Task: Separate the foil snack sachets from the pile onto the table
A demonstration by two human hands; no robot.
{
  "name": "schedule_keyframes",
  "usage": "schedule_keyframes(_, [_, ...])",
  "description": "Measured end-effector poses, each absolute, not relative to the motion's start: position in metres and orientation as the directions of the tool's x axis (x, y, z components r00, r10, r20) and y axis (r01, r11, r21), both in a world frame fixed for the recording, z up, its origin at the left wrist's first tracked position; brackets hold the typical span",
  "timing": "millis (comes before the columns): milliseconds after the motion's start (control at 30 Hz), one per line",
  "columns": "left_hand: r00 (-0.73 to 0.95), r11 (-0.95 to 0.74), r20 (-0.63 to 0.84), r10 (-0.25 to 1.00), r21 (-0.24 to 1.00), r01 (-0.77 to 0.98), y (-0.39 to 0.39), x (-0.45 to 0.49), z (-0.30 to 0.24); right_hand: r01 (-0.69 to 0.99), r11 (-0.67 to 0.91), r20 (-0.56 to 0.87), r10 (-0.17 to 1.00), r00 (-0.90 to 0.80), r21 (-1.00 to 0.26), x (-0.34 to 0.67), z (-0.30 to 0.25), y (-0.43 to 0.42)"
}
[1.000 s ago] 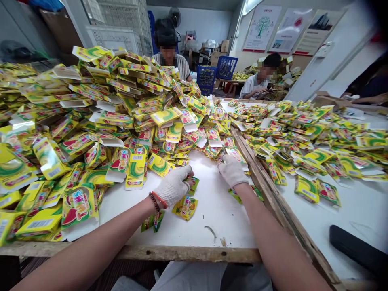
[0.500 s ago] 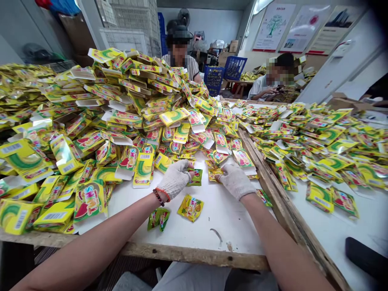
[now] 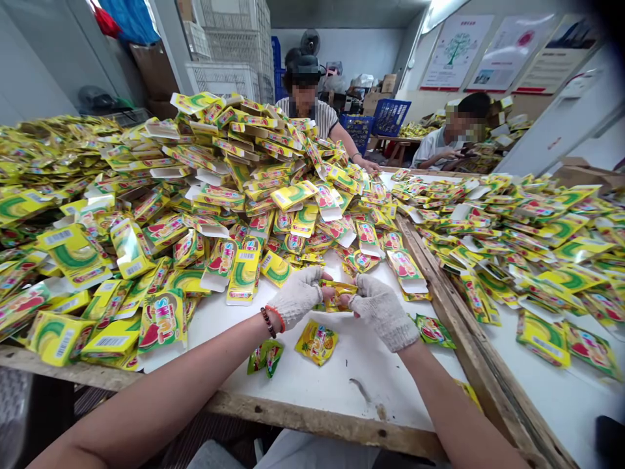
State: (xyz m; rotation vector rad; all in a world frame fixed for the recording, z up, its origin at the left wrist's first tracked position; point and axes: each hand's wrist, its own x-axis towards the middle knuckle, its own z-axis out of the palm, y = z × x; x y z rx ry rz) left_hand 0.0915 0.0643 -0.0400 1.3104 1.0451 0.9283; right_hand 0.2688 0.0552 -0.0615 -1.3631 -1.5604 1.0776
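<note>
My left hand (image 3: 299, 298) and my right hand (image 3: 385, 311), both in white knit gloves with bare fingertips, meet over the white tabletop. Between them is a small yellow sachet (image 3: 340, 296), pinched by my right fingers at its right end and by my left fingers at its other end. A sliver of green under my left fingertips looks like a green sachet, mostly hidden. Just below lies a yellow sachet with a pineapple print (image 3: 317, 341). Green sachets (image 3: 265, 357) rest beside my left wrist, and another green sachet (image 3: 433, 330) is by my right wrist.
A tall heap of flat yellow fruit-print boxes (image 3: 244, 189) covers the left and back. Beyond a wooden divider (image 3: 439, 293) lie more yellow packs (image 3: 527, 234). A wooden edge (image 3: 317, 417) borders the table in front. Two people sit across, one reaching over the table.
My right hand has lifted a yellow sachet off the table and moved left to my left hand. The camera view has shifted slightly. The person opposite now stretches an arm out.
</note>
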Motion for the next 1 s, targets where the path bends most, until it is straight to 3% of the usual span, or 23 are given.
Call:
schedule_keyframes(200, [0.254, 0.147, -0.098, 0.962, 0.973, -0.179, 0.063, 0.097, -0.040, 0.366, 0.054, 0.041, 0.998, -0.042, -0.929, 0.272, -0.057, 0.055])
schedule_keyframes(367, [0.039, 0.094, -0.085, 0.996, 0.920, -0.381, 0.066, 0.099, -0.037, 0.046, -0.073, -0.076, 0.994, -0.075, -0.996, 0.263, -0.054, 0.048])
schedule_keyframes(433, [0.042, 0.100, -0.091, 0.995, 0.884, -0.456, 0.065, 0.101, -0.036, -0.006, -0.082, -0.080, 0.990, -0.118, -0.997, 0.253, -0.054, 0.045])
schedule_keyframes(567, [0.127, 0.140, -0.083, 0.988, 0.819, -0.556, 0.062, 0.105, -0.036, 0.075, -0.061, -0.067, 0.994, -0.086, -0.995, 0.242, -0.055, 0.045])
schedule_keyframes(733, [0.230, 0.210, -0.136, 0.964, 0.917, -0.338, 0.058, 0.100, -0.042, 0.267, 0.003, 0.002, 1.000, -0.004, -0.964, 0.250, -0.056, 0.049])
schedule_keyframes(833, [0.239, 0.162, -0.095, 0.966, 0.946, -0.281, 0.057, 0.101, -0.045, 0.281, 0.073, 0.093, 0.994, 0.057, -0.957, 0.252, -0.058, 0.050])
schedule_keyframes(933, [0.297, -0.030, 0.054, 0.953, 0.996, -0.084, 0.060, 0.097, -0.037, 0.204, 0.085, 0.076, 0.996, -0.052, -0.975, 0.251, -0.058, 0.050])
schedule_keyframes(1000, [0.333, -0.283, 0.194, 0.923, 0.928, 0.242, 0.064, 0.083, -0.024, 0.141, 0.029, 0.015, 0.995, -0.097, -0.990, 0.252, -0.057, 0.051])
